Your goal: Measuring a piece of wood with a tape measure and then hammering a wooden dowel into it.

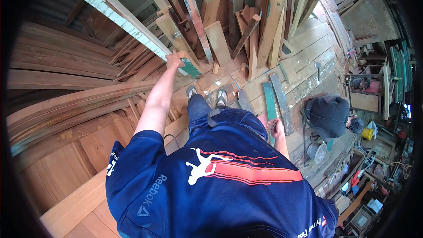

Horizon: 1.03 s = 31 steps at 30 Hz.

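My left hand [175,60] reaches out at the end of a stretched arm, its fingers closed over the edge of a painted wooden board [190,68] with a green face. Right beside that hand comes down a long white-painted plank [128,26], slanting from the upper left. Whether the hand also grips this plank is hard to see. My right hand [275,127] hangs low by my right side with curled fingers; what they hold, if anything, is hidden. Below it in view, a green board [269,99] and a grey board [280,101] lie on the floor.
Many offcuts and posts [271,22] lean upright ahead. Stacked curved timber [83,101] fills the left side. A crouching person [328,114] in dark clothes is at the right, near a bucket [317,152], a yellow spool [367,133] and cluttered tools. Plank flooring [308,68] runs between.
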{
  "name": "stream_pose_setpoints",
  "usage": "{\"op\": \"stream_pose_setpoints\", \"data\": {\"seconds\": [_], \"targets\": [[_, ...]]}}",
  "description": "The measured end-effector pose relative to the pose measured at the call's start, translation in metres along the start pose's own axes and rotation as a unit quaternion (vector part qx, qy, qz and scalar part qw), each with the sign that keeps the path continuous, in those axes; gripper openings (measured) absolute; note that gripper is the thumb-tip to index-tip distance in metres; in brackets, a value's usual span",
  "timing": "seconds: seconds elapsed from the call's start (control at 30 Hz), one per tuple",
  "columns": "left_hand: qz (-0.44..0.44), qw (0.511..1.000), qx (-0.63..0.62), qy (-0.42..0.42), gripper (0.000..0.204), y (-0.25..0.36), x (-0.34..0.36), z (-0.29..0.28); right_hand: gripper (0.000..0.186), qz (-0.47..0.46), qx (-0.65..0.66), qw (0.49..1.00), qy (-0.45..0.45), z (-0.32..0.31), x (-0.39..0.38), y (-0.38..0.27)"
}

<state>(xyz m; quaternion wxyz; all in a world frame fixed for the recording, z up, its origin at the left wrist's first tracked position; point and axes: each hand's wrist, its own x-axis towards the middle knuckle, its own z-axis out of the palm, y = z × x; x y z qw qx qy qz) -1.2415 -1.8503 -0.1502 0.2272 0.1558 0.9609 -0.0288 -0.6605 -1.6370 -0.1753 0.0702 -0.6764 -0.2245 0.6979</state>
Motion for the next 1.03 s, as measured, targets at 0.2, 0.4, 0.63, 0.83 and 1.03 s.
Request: {"op": "stream_pose_setpoints", "data": {"seconds": [0.2,0.4,0.63,0.83,1.03], "targets": [[0.033,0.999,-0.022,-0.033,0.058,-0.01,-0.009,-0.017,0.027,0.016,-0.04,0.999,-0.015,-0.012,0.005,0.008],[0.018,0.999,-0.025,0.023,0.044,-0.005,0.004,-0.027,0.023,-0.012,-0.07,0.997,0.015,-0.01,-0.01,0.005],[-0.112,0.982,-0.143,0.042,0.072,-0.002,0.03,-0.027,0.021,-0.025,-0.108,0.993,0.031,-0.011,-0.018,0.012],[-0.046,0.975,-0.212,0.057,0.077,0.006,0.03,-0.002,0.023,-0.008,-0.153,0.986,0.068,-0.003,-0.021,0.026],[0.222,0.922,-0.318,-0.002,0.079,-0.003,0.062,0.113,0.029,-0.024,-0.103,0.993,0.043,-0.014,-0.012,0.05]]}}
